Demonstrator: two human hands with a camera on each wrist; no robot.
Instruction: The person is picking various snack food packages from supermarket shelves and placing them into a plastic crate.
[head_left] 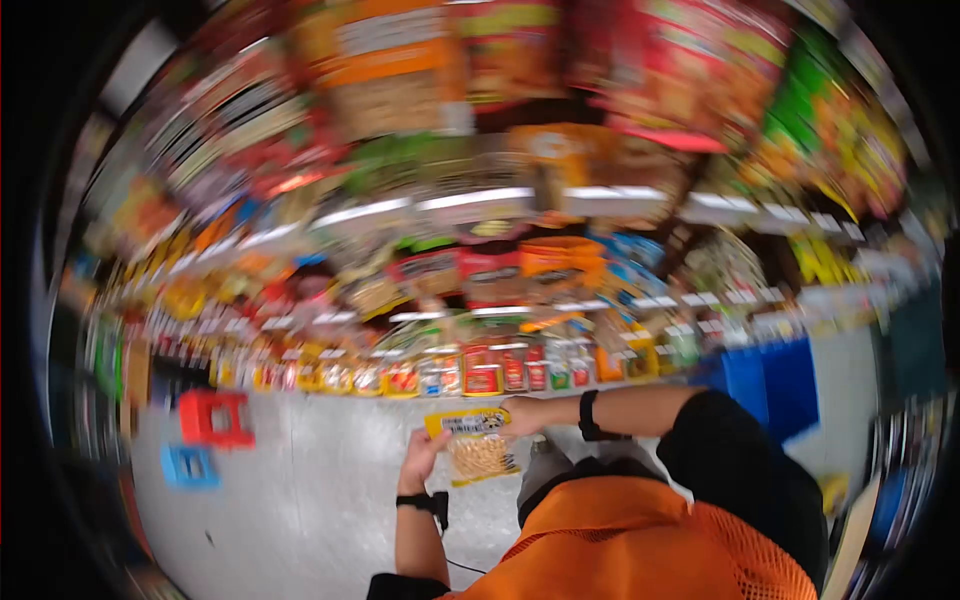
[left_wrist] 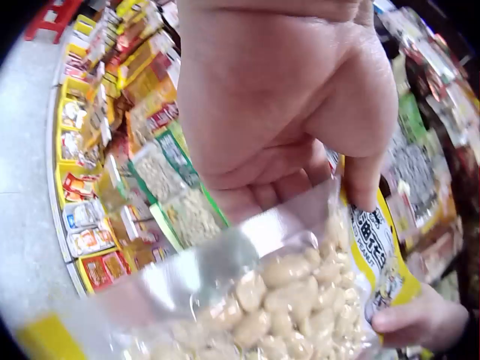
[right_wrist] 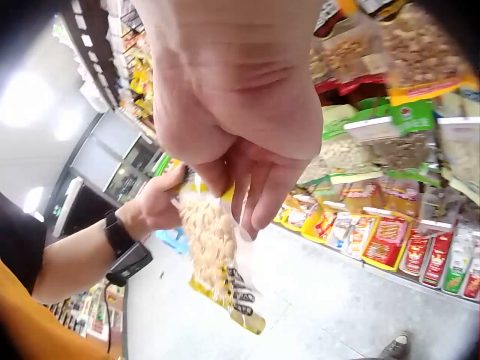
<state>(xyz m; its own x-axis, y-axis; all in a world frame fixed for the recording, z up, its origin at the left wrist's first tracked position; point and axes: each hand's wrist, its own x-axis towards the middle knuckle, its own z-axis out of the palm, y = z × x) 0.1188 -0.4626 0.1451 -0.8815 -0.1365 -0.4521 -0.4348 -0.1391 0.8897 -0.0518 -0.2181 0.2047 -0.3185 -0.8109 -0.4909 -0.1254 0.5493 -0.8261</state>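
Note:
A clear bag of peanuts with a yellow printed top hangs between both hands in the head view. My left hand pinches its left upper edge; my right hand pinches the upper right corner. In the left wrist view the left hand has its thumb on the yellow band and its fingers behind the bag. The right wrist view shows the right hand with thumb and fingers on the bag's edge, the peanuts hanging below.
Shelves of packaged snacks curve across the front, blurred higher up. On the grey floor stand a red stool and a blue stool at left. A blue container is at right. One shoe shows below.

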